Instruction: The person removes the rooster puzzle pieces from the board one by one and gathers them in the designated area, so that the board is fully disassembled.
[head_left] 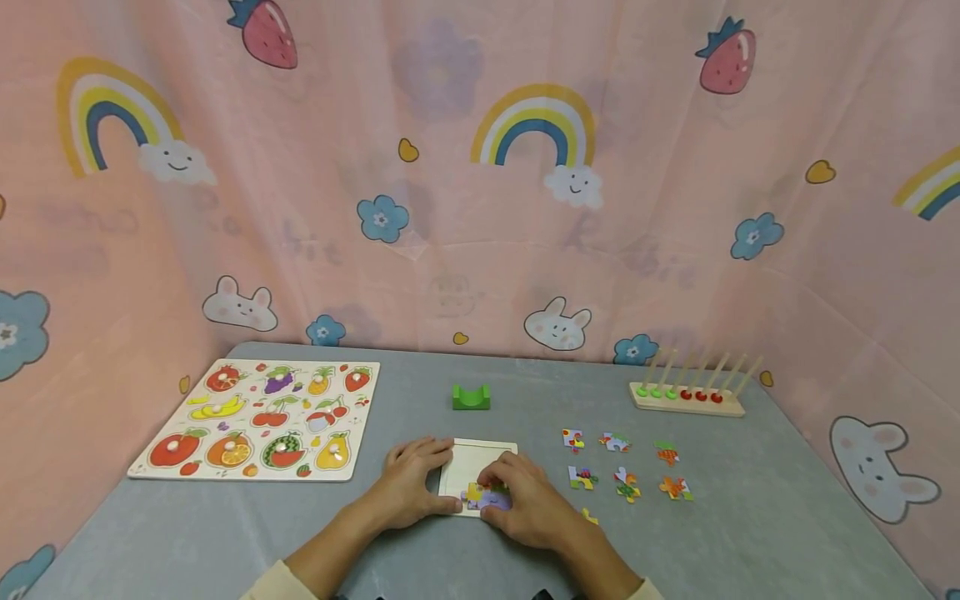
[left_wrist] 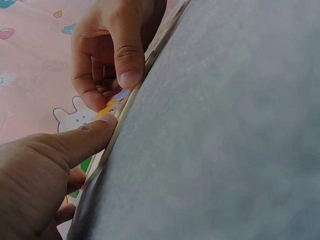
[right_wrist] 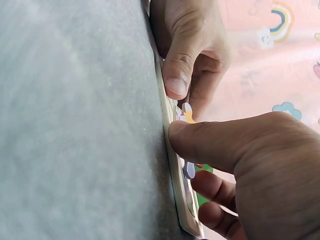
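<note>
A small wooden puzzle tray (head_left: 468,462) lies in front of me, with yellow and purple jigsaw pieces along its near side. My left hand (head_left: 411,486) holds the tray by its left side, the thumb (left_wrist: 97,131) on the near rim and the fingers towards the far left corner. Over the tray's near right part, my right hand (head_left: 528,500) pinches a purple puzzle piece (right_wrist: 189,170), which stands slightly tilted in the right wrist view. Beside it is a yellow piece (head_left: 474,492). The right fingers hide part of the pieces.
Several loose jigsaw pieces (head_left: 617,442) lie to the right of the tray, one (head_left: 589,517) partly behind the right wrist. A fruit peg board (head_left: 247,421) is at left, a green block (head_left: 471,398) beyond the tray, and a pegged wooden rack (head_left: 686,402) with beads at back right.
</note>
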